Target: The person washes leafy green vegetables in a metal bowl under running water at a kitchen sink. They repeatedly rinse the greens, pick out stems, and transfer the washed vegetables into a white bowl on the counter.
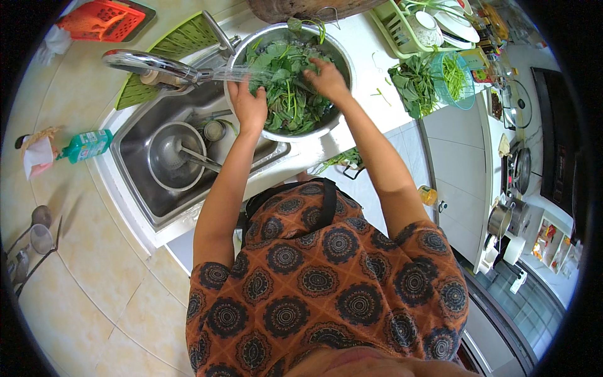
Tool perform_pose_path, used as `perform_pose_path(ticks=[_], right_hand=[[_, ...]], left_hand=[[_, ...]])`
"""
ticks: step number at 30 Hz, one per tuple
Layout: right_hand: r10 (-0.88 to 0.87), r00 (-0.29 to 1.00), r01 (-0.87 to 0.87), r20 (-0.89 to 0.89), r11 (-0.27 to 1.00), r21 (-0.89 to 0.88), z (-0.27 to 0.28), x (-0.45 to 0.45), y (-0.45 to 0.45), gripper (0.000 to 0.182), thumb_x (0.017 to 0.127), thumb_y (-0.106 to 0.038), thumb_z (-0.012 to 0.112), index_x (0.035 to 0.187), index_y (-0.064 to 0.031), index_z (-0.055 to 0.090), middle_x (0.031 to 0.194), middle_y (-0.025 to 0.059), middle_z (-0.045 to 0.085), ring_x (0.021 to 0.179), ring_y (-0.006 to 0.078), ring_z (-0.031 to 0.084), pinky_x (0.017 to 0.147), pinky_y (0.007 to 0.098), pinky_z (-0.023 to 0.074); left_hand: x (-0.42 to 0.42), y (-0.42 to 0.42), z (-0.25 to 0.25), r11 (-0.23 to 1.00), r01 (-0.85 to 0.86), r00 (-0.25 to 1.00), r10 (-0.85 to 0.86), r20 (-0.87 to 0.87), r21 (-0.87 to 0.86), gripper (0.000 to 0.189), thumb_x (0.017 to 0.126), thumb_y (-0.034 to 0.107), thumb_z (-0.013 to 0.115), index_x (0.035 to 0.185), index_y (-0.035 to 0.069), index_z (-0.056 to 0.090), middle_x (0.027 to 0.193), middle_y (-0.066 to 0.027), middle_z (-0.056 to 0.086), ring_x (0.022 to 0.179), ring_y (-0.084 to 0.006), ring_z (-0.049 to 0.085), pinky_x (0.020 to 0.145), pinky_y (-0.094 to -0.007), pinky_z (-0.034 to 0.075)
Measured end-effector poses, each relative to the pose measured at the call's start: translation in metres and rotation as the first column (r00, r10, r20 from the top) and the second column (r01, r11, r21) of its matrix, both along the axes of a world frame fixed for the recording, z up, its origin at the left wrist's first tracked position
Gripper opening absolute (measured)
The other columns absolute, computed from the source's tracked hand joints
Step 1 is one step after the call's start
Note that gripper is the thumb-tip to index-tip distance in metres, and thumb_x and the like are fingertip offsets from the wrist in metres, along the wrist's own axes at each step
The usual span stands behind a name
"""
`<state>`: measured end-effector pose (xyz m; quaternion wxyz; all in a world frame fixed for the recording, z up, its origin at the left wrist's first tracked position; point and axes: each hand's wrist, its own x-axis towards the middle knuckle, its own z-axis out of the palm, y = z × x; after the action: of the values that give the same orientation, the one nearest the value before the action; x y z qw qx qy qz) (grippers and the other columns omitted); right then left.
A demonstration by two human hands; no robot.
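Note:
A large metal basin (349, 61) full of leafy greens (287, 101) in water stands at the right end of the sink. Water streams from the chrome faucet (155, 60) onto the basin's left side. In that stream is my left hand (249, 106), at the basin's left edge with thumb and fingers apart; its fingertips are blurred by the water. My right hand (330, 82) reaches over the right side of the greens, fingers spread and near the leaves. Neither hand visibly grips anything.
The steel sink (136, 155) holds a metal bowl (155, 162) with a skimmer (175, 153). A green bottle (89, 146) stands left. To the right are loose greens (414, 87), a blue-green basket (438, 77) of cut stems and a dish rack (393, 30).

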<state>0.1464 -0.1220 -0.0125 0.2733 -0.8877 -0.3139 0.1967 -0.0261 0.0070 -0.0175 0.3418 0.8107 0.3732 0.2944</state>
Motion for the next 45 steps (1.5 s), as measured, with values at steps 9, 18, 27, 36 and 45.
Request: perform_pose_path(ticks=[9,18,27,36,45], right_hand=[[0.413,0.898,-0.305,0.154,0.835,-0.458,-0.018,-0.063,-0.009,0.032,0.083,-0.015,0.055,0.114,-0.0089,0.052,0.101,0.0158,0.062,0.093,0.0324,0.063,0.074,0.0422,0.0517],[0.055,0.957,-0.021,0.286,0.993,-0.119,0.019,-0.002,-0.001,0.034,0.083,-0.032,0.06,0.111,-0.0131,0.062,0.116,0.0169,0.056,0.096,0.0332,0.06,0.078,0.0446,0.0501],[-0.033,0.654,-0.078,0.756,0.991,0.11,-0.017,0.057,0.026,0.03,0.078,-0.007,0.056,0.107,-0.0045,0.063,0.119,0.0122,0.057,0.105,0.0283,0.054,0.082,0.0398,0.047],[0.109,0.836,-0.144,0.537,0.989,0.023,-0.006,-0.022,0.008,0.044,0.076,-0.021,0.068,0.117,-0.0089,0.056,0.132,0.0173,0.043,0.119,0.0365,0.044,0.09,0.0457,0.0423],[0.427,0.81,-0.268,0.401,0.879,-0.394,-0.065,-0.007,0.025,0.056,0.094,-0.042,0.041,0.145,-0.0285,0.023,0.152,0.0052,0.017,0.14,0.0249,0.018,0.11,0.0536,0.0151]], left_hand=[[0.002,0.021,-0.023,0.984,0.168,0.914,-0.175,-0.366,-0.051,0.026,0.078,0.014,0.06,0.103,0.009,0.066,0.108,-0.0153,0.06,0.101,-0.0345,0.055,0.089,-0.0425,0.043],[0.004,0.014,0.002,0.998,0.056,0.946,-0.048,-0.319,0.017,0.026,0.081,0.024,0.062,0.1,0.007,0.066,0.107,-0.0166,0.061,0.096,-0.0353,0.056,0.088,-0.0428,0.043],[0.002,0.008,-0.013,0.977,0.212,0.953,-0.21,-0.218,-0.011,0.019,0.072,0.004,0.056,0.084,0.011,0.07,0.089,-0.0088,0.066,0.087,-0.0299,0.06,0.079,-0.039,0.047],[0.006,0.012,-0.013,0.921,0.216,0.954,-0.127,-0.273,0.325,0.03,0.077,0.011,0.061,0.107,0.012,0.066,0.119,-0.0124,0.059,0.102,-0.0337,0.055,0.089,-0.0428,0.042],[0.015,0.006,-0.032,0.931,0.366,0.698,-0.27,-0.663,0.006,0.048,0.08,0.018,0.065,0.126,0.014,0.053,0.144,-0.0073,0.035,0.119,-0.0315,0.045,0.098,-0.043,0.039]])
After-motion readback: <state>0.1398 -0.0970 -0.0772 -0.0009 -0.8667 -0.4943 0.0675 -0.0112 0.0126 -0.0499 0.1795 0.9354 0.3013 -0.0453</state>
